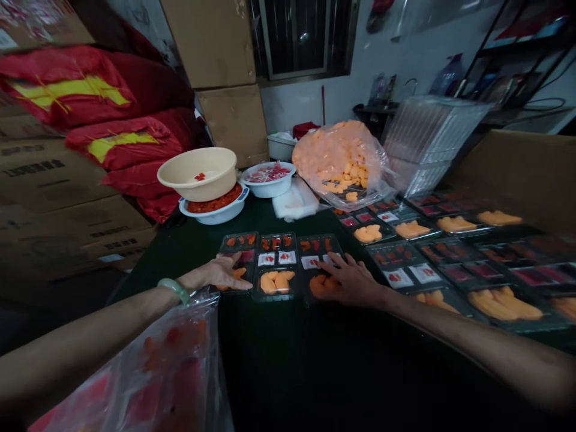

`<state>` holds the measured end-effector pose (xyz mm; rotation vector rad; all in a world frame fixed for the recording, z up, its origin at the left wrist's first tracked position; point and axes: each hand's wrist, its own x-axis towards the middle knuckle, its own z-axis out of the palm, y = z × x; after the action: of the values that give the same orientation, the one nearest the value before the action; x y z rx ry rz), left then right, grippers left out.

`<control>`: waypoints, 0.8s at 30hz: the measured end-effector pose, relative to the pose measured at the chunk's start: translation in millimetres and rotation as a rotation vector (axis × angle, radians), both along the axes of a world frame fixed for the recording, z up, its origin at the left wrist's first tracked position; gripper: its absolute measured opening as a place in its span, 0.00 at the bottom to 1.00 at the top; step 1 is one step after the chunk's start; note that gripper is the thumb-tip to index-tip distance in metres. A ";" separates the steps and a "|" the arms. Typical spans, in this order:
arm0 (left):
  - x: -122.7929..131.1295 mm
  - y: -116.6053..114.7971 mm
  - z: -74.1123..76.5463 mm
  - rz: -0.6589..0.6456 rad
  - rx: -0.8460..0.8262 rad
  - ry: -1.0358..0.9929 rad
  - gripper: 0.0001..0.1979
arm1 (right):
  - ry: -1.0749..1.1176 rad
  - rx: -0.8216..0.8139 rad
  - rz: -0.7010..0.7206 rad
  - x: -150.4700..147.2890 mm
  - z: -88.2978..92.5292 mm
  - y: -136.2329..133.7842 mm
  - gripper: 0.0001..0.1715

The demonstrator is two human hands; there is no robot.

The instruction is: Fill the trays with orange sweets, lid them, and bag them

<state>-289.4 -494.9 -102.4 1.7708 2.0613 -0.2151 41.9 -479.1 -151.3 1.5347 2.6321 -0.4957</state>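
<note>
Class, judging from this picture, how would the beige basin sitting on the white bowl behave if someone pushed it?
The beige plastic basin looks thin-walled, so it is probably light for its size. It seems perched on the heaped red pieces in the white bowl, so it would likely slide or tip easily.

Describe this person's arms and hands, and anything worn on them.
Both forearms are bare, with no sleeves or gloves. The left arm wears a pale green bangle at the wrist; the right arm shows nothing worn.

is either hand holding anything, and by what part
Nothing is clearly held: the left hand lies open on the edge of a black plastic tray, and the right hand rests open on orange pieces in another tray.
</note>
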 end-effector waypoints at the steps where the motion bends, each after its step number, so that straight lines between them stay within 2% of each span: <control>1: 0.2 -1.2 1.3 -0.015 -0.035 0.005 0.53 | -0.030 0.017 0.006 2.4 3.9 0.3 0.42; 3: -0.7 0.1 4.6 -0.075 -0.084 0.032 0.52 | -0.062 0.111 0.038 1.4 12.6 9.0 0.37; 6: 5.4 14.6 11.1 -0.206 0.041 0.138 0.41 | -0.020 0.250 0.071 -14.7 26.3 39.2 0.27; 9: 29.6 49.3 13.6 -0.299 0.257 0.222 0.22 | 0.012 0.234 -0.054 -36.4 35.8 66.8 0.20; 10: 41.0 65.3 12.0 -0.318 0.306 0.226 0.19 | 0.027 0.227 -0.093 -40.9 36.5 69.6 0.19; 12: 65.0 101.2 4.3 -0.351 0.365 0.235 0.17 | 0.099 0.253 -0.107 -41.3 32.6 61.6 0.17; 14: 86.6 137.5 -8.5 -0.377 0.397 0.246 0.15 | 0.234 0.311 -0.097 -29.9 22.2 38.2 0.19; 16: 101.9 169.0 -23.8 -0.390 0.418 0.258 0.17 | 0.401 0.325 -0.130 -11.1 8.0 9.2 0.22; 19: 110.9 201.9 -45.7 -0.371 0.424 0.276 0.22 | 0.582 0.189 -0.252 15.2 -12.3 -18.5 0.24; 21: 110.4 215.3 -56.7 -0.354 0.411 0.288 0.20 | 0.603 0.039 -0.364 24.0 -20.8 -17.5 0.25; 24: 107.5 227.8 -63.9 -0.354 0.401 0.296 0.15 | 0.547 -0.137 -0.544 23.8 -25.0 4.2 0.29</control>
<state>-181.9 -267.1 -166.3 2.4816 2.0770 -0.1827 65.7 -474.9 -176.3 2.3391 2.3816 -1.2588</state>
